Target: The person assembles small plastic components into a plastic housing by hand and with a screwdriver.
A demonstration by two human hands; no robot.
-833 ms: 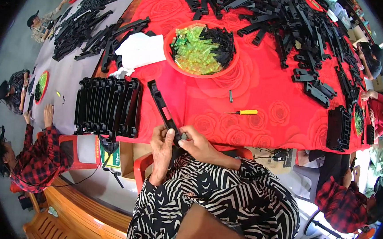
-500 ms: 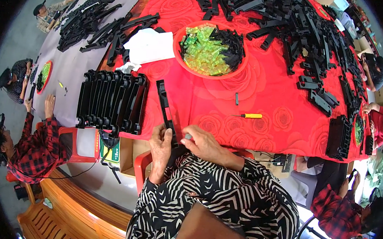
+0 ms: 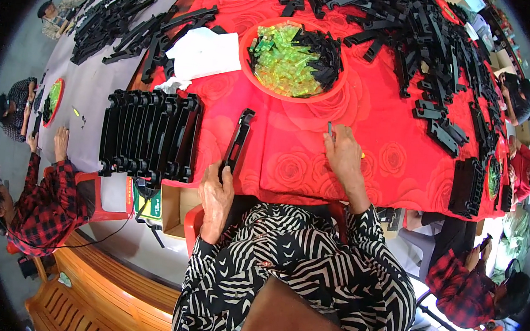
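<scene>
My left hand (image 3: 216, 193) is closed around the lower end of a long black plastic bar (image 3: 238, 140) with a slot along it. The bar stands tilted up over the near edge of the red tablecloth. Farther right, my right hand (image 3: 343, 159) rests low over the cloth, fingers curled. A small grey rod (image 3: 329, 128) shows at its fingertips, the near end hidden by the fingers. Under the same hand lies a screwdriver, of which only the yellow handle end (image 3: 363, 154) shows.
A red basin (image 3: 291, 98) holds clear yellow-green and black pieces. Stacked black bars (image 3: 150, 134) stand left, near a white cloth (image 3: 204, 53). Black parts (image 3: 431, 72) pile up at the far right. Co-workers sit on both sides, one in a checked shirt (image 3: 50, 206) at left.
My right hand has left the bar and reached forward and right to the grey rod, covering most of the screwdriver. The bar in my left hand has swung to lean right.
</scene>
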